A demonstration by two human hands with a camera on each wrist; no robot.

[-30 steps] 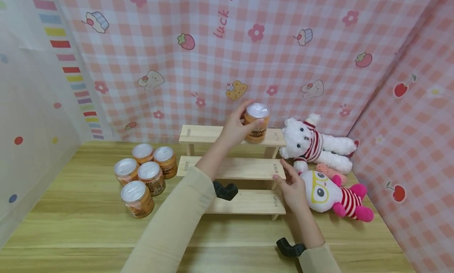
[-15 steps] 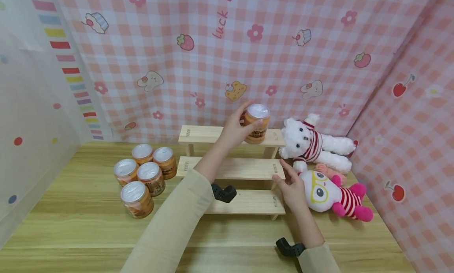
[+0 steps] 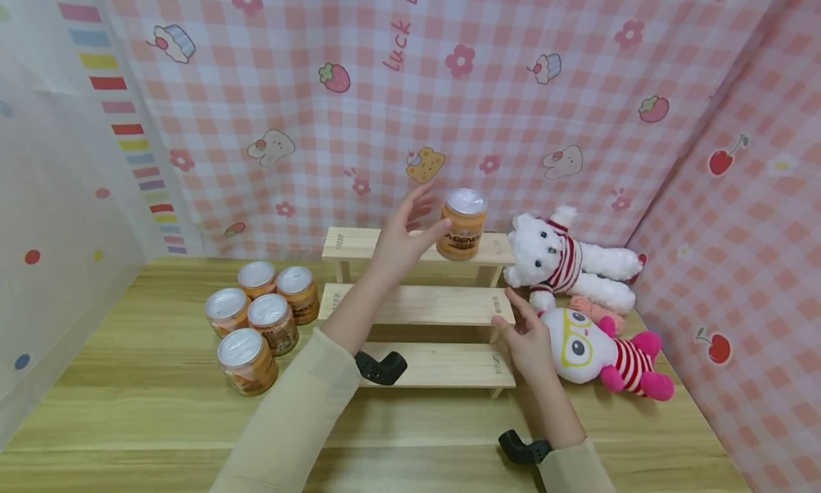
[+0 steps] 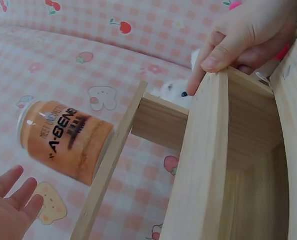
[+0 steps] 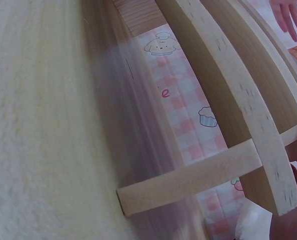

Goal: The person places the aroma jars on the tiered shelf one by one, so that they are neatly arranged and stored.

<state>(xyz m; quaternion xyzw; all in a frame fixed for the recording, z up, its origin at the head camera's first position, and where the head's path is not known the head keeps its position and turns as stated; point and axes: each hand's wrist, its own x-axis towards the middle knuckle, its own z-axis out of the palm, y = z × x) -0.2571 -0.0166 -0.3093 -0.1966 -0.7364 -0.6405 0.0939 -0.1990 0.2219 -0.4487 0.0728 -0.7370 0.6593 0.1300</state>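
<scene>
On the right part of the top tier of a three-step wooden display rack (image 3: 417, 304) stands an orange can (image 3: 463, 226) with a clear lid, upright. My left hand (image 3: 400, 247) is just left of it, fingers spread; in the left wrist view a gap shows between the fingers and the can (image 4: 68, 140). My right hand (image 3: 529, 343) holds the right end of the middle tier, thumb and index finger at the plank's edge (image 4: 203, 150). Little of that hand shows in the right wrist view, beside the rack (image 5: 248, 110).
Several matching cans (image 3: 249, 361) are grouped on the table (image 3: 160, 422) left of the rack. A white plush bear (image 3: 564, 258) and a plush toy with yellow glasses (image 3: 603, 350) lie to the right. Checked cloth (image 3: 359, 122) hangs behind.
My left hand has let go of the can and drawn back to the left, its fingers opening. The can stays on the top tier. My right hand has kept its place.
</scene>
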